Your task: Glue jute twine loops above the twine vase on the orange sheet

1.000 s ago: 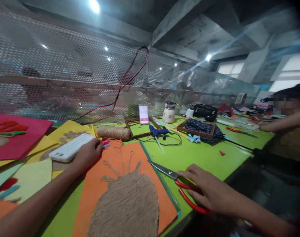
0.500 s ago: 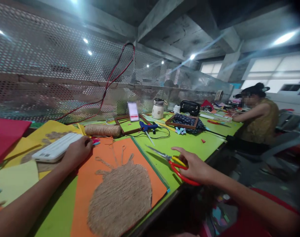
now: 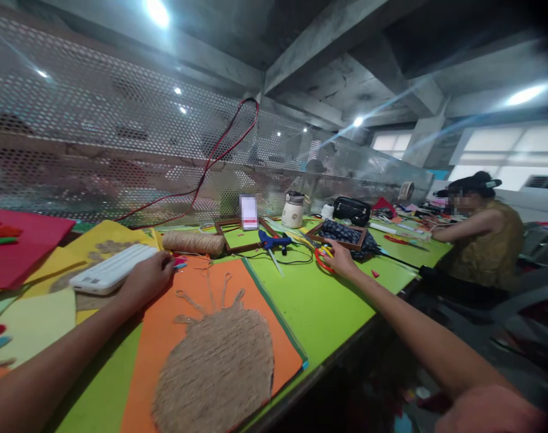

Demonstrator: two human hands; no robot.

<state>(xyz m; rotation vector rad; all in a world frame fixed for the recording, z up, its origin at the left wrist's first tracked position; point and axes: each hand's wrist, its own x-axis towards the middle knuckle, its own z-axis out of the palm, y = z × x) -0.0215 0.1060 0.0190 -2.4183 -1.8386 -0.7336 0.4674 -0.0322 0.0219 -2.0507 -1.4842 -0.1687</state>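
Head view: 2 o'clock from the jute [image 3: 215,367], right hand [image 3: 340,260] pinches scissors [image 3: 317,258] by handles, seemingly for control; left hand [image 3: 153,278], 11 o'clock, grip unclear.

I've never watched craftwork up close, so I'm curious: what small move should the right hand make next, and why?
I'd suggest laying the scissors flat on the green tabletop and letting go: the right hand seems to grip them near a wooden frame, well away from the brown twine piece on the orange sheet.
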